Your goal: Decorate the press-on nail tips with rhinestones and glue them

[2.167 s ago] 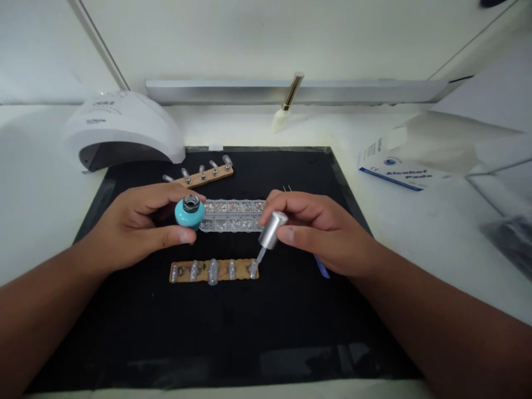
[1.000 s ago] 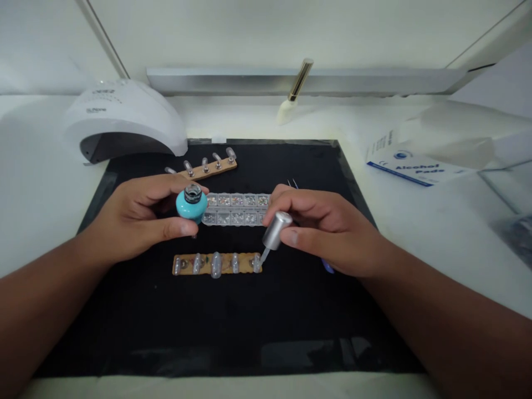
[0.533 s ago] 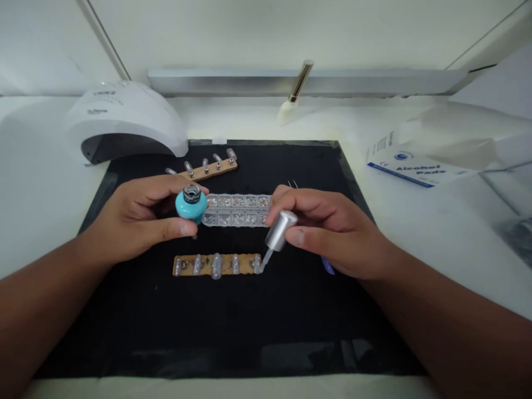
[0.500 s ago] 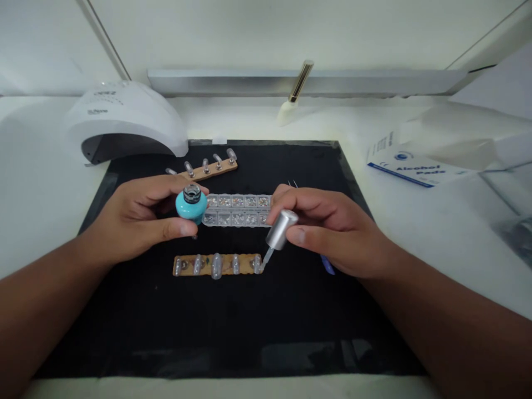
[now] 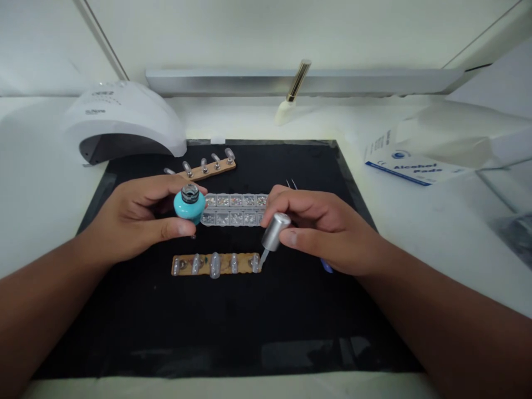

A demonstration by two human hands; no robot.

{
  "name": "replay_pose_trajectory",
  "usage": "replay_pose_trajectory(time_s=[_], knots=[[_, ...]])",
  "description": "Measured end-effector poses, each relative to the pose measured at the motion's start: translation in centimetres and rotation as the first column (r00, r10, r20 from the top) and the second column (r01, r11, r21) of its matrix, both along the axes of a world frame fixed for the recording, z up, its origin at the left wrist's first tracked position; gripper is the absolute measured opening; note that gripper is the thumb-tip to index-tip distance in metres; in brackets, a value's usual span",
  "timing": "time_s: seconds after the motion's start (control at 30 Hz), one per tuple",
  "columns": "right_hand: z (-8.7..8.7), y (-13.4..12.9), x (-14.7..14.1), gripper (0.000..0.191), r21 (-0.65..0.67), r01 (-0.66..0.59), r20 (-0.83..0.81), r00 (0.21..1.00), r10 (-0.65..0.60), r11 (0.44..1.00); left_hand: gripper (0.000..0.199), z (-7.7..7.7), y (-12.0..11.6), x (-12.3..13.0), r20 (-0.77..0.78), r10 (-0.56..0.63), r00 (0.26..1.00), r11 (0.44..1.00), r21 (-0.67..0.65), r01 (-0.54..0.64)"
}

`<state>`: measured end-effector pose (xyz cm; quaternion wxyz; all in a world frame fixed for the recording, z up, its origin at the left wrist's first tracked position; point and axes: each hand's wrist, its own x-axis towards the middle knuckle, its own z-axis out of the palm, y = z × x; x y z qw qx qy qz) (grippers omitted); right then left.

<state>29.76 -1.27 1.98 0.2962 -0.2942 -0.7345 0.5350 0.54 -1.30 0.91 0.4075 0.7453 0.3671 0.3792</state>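
Note:
Between thumb and fingers, my left hand (image 5: pixel 143 219) holds an uncapped turquoise bottle (image 5: pixel 189 207) upright. My right hand (image 5: pixel 322 230) pinches a silver brush cap (image 5: pixel 276 233), tilted so that its brush points down and left. The brush tip is at the rightmost nail tip (image 5: pixel 255 262) on a wooden strip (image 5: pixel 225 264); whether they touch is hard to tell. Several clear, glittery nail tips stand across this strip. Behind the hands lies a clear compartment case (image 5: pixel 235 210) of small gems, its right end hidden by my right hand.
A second strip (image 5: pixel 206 170) with nail tips lies farther back on the black mat (image 5: pixel 208 327). Beyond are a white lamp (image 5: pixel 128 119), a gold-capped bottle (image 5: pixel 283 113) and an Alcohol Pads box (image 5: pixel 399 165). Tweezer tips (image 5: pixel 292 184) show behind my right hand.
My right hand and the brush cap have shifted slightly left, with the brush still beside the rightmost nail tip. The whole view has moved a little. My left hand still holds the bottle.

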Motion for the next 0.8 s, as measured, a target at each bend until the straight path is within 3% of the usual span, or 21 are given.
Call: replay_pose_trajectory(time_s=[0.8], knots=[[0.25,-0.05,-0.23,0.009,0.008,0.003,-0.019,1.0,-0.002,1.0,0.031,-0.16,-0.15,-0.22,-0.003,0.038,0.999,0.999,-0.025,-0.038]])
